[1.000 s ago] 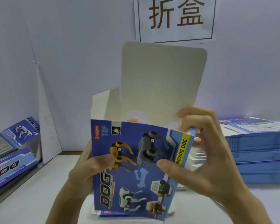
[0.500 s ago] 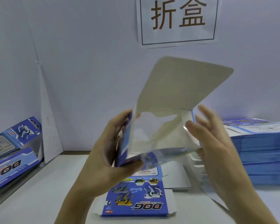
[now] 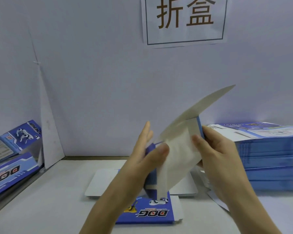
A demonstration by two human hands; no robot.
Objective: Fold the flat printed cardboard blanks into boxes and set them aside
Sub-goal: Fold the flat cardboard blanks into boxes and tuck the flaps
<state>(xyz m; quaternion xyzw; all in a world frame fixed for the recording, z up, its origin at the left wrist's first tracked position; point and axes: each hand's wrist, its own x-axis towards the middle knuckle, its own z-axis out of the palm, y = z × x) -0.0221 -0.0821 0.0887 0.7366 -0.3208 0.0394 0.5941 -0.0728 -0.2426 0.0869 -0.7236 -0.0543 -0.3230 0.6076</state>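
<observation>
I've got the half-folded box (image 3: 179,154) up above the flat DOG blank (image 3: 147,211), left hand (image 3: 142,159) pinching its left side, right hand (image 3: 216,154) gripping its right edge, grey flap (image 3: 201,105) tilted up, the stack of blanks (image 3: 269,152) right of that blank.
</observation>
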